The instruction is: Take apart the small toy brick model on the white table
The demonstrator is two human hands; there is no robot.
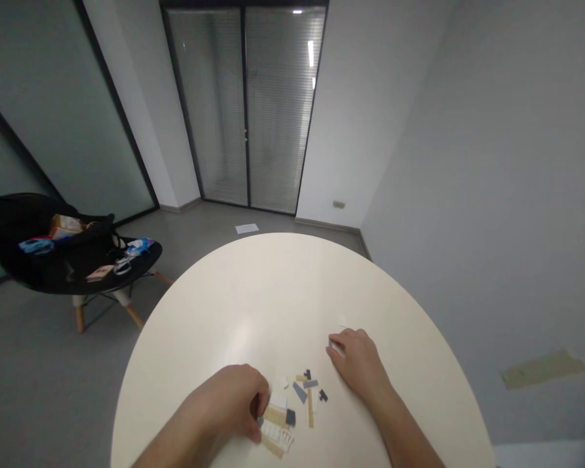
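Note:
On the round table (273, 279), my left hand (234, 396) is curled at the left edge of a cluster of small flat pieces. Its thumb and fingers come together by a grey bit, and what they grip is mostly hidden. The cluster includes a tan strip (276, 416), a ribbed white piece (272, 430) and a dark square piece (290, 417). Farther right, my right hand (361, 361) pinches a small grey piece (332, 343) between thumb and forefinger. Between the hands lie a grey wedge-shaped piece (299, 392), a thin tan strip (311, 408) and a dark notched piece (324, 395).
A faint white piece (342, 321) lies just beyond my right hand. To the left, a black chair (39, 273) carries a bag and small items. A white sheet (246, 229) is on the floor, before glass doors (246, 110). A wall (492, 214) stands on the right.

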